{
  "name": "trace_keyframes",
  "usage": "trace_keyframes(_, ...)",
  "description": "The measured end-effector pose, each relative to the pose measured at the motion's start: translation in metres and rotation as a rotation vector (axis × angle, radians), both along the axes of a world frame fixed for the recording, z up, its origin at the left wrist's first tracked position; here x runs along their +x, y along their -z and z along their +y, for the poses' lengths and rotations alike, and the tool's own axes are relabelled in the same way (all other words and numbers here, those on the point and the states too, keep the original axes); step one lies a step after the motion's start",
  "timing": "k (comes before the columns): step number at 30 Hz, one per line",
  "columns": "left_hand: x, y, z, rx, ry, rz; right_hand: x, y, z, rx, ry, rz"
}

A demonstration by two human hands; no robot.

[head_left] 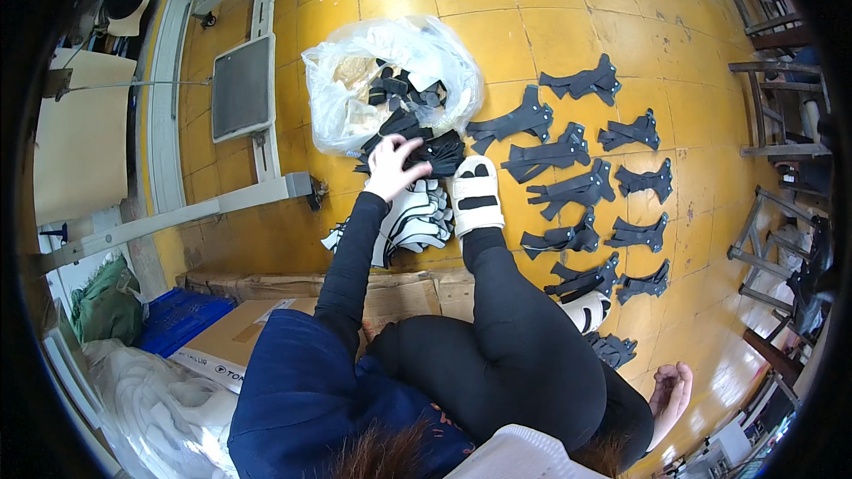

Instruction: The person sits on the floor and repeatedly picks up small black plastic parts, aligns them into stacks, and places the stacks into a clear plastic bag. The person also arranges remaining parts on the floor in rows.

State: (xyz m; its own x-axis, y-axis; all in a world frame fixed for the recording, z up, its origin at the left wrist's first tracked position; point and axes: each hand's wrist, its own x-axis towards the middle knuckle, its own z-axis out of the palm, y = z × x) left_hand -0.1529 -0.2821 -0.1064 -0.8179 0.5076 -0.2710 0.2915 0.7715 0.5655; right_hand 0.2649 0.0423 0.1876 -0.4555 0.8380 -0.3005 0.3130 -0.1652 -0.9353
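Observation:
My left hand (395, 168) reaches down onto a pile of black fabric pieces (444, 154), its thumb and fingers apart over the cloth. White pieces with dark edging (415, 222) lie stacked just below that pile. Behind it, a clear plastic bag (333, 106) stands with its mouth spread around more dark pieces (404, 89). My right hand (672, 395) hangs beside my leg at the lower right, fingers loosely bent and apart, with nothing visible in it. Dark strap-like fabric bundles (552, 153) lie in rows on the floor to the right.
Yellow tiles (479, 35) cover the floor. A metal machine frame with a grey pedal (244, 89) stands at left. Cardboard (399, 297) lies beside my legs, with a box (231, 337), a blue crate (182, 319) and a bag of white material (160, 408). Stools (772, 111) line the right.

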Motion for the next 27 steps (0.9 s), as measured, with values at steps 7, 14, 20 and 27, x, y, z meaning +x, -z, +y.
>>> trace_keyframes(7,-0.120,0.025,-0.055,-0.050,-1.227,0.408,-0.004,-0.003,-0.003,0.011,0.003,-0.003)
trace_keyframes(14,-0.202,-0.065,-0.013,0.987,-0.627,0.006,-0.006,-0.006,-0.008,0.048,0.026,-0.031)
trace_keyframes(20,-0.173,-0.175,0.012,1.251,-0.559,0.075,-0.005,-0.001,-0.001,0.015,-0.002,-0.012)
trace_keyframes(27,-0.126,-0.221,-0.005,1.283,-0.390,0.179,-0.009,-0.003,-0.004,0.016,0.024,-0.062)
